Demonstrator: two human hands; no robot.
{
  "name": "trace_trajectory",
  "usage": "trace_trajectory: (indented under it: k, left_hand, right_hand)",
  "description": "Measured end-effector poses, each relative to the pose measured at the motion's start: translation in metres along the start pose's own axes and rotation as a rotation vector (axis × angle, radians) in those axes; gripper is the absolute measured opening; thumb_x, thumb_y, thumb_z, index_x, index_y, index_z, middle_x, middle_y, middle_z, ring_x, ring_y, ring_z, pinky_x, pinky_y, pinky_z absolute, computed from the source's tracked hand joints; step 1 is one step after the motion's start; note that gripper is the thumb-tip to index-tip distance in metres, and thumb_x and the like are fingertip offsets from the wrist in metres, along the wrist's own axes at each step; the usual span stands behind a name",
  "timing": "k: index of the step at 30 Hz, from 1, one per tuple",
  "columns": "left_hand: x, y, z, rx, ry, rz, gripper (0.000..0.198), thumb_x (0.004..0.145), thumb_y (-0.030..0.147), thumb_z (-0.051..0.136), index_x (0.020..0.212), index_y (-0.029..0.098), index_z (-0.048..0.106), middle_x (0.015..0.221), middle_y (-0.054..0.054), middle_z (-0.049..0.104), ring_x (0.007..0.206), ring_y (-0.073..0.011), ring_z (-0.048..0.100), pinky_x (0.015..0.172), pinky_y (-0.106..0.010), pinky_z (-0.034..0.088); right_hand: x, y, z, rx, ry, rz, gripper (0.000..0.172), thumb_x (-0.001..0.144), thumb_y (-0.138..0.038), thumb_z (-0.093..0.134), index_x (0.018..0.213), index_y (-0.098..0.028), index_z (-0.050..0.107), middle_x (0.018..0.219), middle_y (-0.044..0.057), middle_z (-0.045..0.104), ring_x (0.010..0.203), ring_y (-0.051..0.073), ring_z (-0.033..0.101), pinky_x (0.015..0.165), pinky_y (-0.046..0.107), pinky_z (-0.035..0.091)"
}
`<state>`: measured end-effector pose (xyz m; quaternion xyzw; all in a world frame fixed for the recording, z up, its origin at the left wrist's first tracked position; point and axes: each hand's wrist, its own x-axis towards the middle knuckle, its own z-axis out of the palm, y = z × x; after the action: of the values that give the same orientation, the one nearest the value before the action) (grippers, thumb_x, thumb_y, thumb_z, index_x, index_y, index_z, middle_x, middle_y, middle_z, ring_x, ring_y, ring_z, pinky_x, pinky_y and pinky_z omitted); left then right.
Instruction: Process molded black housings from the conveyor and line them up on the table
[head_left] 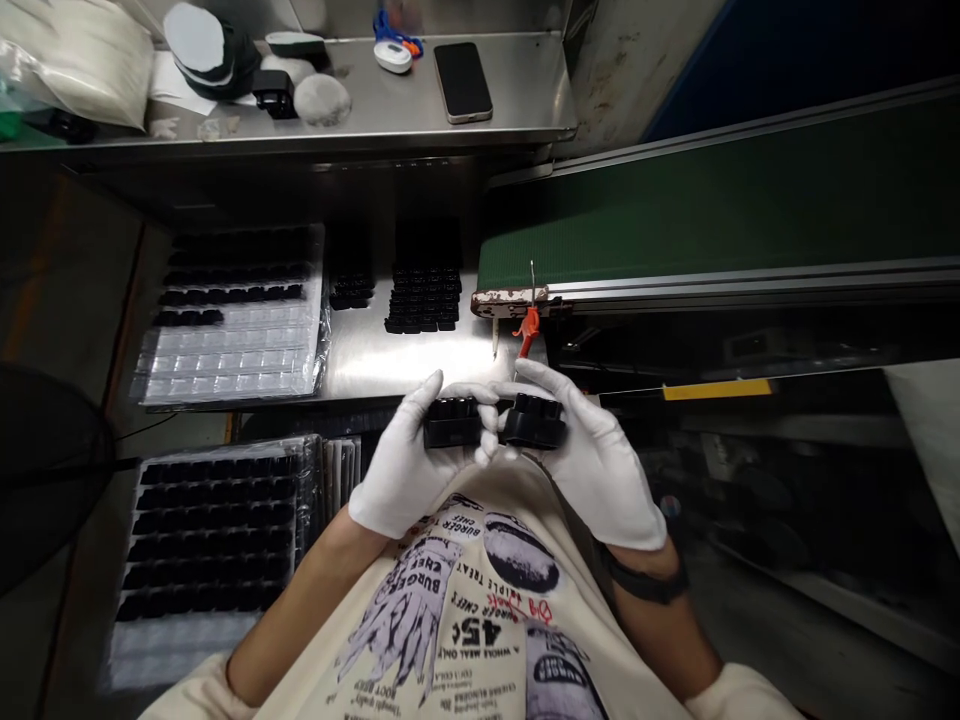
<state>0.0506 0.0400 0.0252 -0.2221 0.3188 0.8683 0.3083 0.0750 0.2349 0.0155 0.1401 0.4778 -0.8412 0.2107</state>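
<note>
Both my hands wear white gloves and are raised in front of my chest. My left hand [401,465] grips a small black plastic part [451,421], fingers wrapped round it. My right hand [592,460] grips a second black plastic part [534,421] of like shape. The two parts sit side by side, almost touching, with my fingertips meeting between them.
A clear blister tray [232,330], partly filled with black parts, lies on the steel bench. A fuller tray [210,530] sits lower left. Stacked black parts [424,295] stand by a green conveyor belt [712,215]. A phone [462,80] lies on the upper shelf.
</note>
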Motion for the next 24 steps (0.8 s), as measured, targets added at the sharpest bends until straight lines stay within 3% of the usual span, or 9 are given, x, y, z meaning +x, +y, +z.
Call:
trace_trajectory:
  k: [6,17,22,24]
  left_hand:
    - [0.001,-0.008,-0.003,0.069,-0.002,0.04,0.042,0.108,0.049,0.063,0.107,0.012,0.083,0.095,-0.012,0.078,0.079,-0.0204,0.076,0.078,-0.032,0.067]
    - [0.001,-0.016,-0.01,0.028,0.022,0.037,0.038,0.108,0.047,0.065,0.108,0.013,0.084,0.098,-0.012,0.08,0.085,-0.0206,0.078,0.079,-0.032,0.067]
    - [-0.001,-0.018,-0.008,0.031,0.008,0.027,0.041,0.109,0.048,0.063,0.111,0.012,0.084,0.098,-0.012,0.079,0.084,-0.0204,0.077,0.081,-0.032,0.067]
    - [-0.002,-0.018,-0.008,0.039,0.013,0.034,0.044,0.11,0.048,0.061,0.11,0.011,0.084,0.097,-0.012,0.078,0.082,-0.0199,0.076,0.08,-0.032,0.067]
  right_hand:
    - [-0.003,-0.004,0.003,-0.137,0.041,-0.018,0.062,0.106,-0.077,0.05,0.151,-0.038,0.068,0.161,0.001,0.067,0.153,0.031,0.06,0.129,0.059,0.051]
    - [-0.008,-0.004,0.006,-0.109,0.016,-0.007,0.062,0.109,-0.079,0.044,0.147,-0.038,0.071,0.155,0.002,0.072,0.153,0.03,0.06,0.128,0.058,0.052]
    - [-0.008,-0.003,0.005,-0.262,0.015,-0.084,0.043,0.106,-0.055,0.069,0.146,-0.037,0.069,0.155,0.002,0.071,0.154,0.028,0.058,0.134,0.054,0.046]
    - [-0.007,-0.003,0.005,-0.365,0.017,-0.097,0.051,0.099,-0.039,0.078,0.149,-0.037,0.065,0.156,0.002,0.069,0.157,0.029,0.054,0.134,0.053,0.047]
